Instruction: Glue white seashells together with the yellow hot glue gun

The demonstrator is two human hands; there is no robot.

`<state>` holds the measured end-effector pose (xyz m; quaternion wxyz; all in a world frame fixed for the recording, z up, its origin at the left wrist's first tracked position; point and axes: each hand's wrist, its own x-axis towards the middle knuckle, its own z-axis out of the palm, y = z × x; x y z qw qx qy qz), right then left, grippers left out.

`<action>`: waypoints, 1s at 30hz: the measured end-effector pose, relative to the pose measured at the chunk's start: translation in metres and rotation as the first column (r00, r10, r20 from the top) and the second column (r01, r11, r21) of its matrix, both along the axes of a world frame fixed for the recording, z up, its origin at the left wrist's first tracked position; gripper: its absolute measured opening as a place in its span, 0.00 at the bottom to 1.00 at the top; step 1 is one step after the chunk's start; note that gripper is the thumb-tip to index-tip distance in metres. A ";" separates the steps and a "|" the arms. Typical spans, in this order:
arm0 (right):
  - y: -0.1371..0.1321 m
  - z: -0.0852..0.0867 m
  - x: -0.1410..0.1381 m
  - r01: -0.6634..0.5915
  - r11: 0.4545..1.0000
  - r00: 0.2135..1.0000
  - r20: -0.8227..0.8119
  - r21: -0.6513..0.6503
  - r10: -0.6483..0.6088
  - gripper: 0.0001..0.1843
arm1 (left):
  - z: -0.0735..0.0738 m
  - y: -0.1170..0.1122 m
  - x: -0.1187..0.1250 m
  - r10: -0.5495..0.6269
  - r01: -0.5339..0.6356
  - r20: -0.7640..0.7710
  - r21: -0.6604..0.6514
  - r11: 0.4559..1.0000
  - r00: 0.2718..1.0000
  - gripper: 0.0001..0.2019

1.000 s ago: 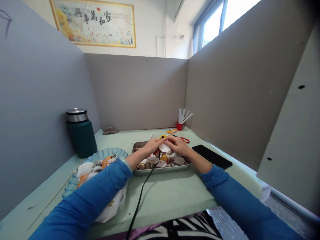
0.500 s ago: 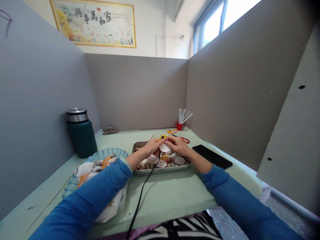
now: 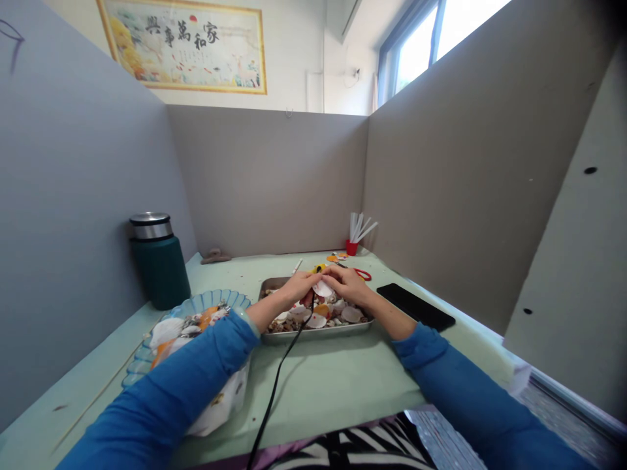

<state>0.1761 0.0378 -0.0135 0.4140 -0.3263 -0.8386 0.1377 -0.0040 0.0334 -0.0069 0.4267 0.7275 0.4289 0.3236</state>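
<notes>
Both hands meet over a metal tray [image 3: 318, 331] filled with seashells and small stones. My left hand [image 3: 296, 287] is closed round a dark tool whose black cord [image 3: 274, 391] trails down to the table's front edge. My right hand [image 3: 349, 284] pinches a white scallop shell [image 3: 322, 288] held between the two hands, just above the tray. Loose white and orange shells [image 3: 318, 320] lie in the tray beneath. Both arms wear blue sleeves.
A blue scalloped glass plate [image 3: 206, 301] with shells and white paper sits at the left. A dark green flask [image 3: 157, 261] stands by the left partition. A black phone [image 3: 415, 307] lies to the right. Red scissors [image 3: 361, 273] and a red cup of white sticks [image 3: 353, 243] stand behind the tray.
</notes>
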 end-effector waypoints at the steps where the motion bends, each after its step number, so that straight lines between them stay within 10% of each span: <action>1: 0.000 0.000 0.000 0.001 1.000 1.000 0.003 -0.001 -0.001 0.13 | -0.001 0.001 0.000 -0.001 0.001 -0.003 0.001 1.000 1.000 0.24; 30: 0.001 0.003 0.001 0.062 0.998 0.993 0.105 -0.006 -0.061 0.19 | 0.003 -0.003 0.001 -0.010 0.010 0.009 -0.003 1.000 1.000 0.23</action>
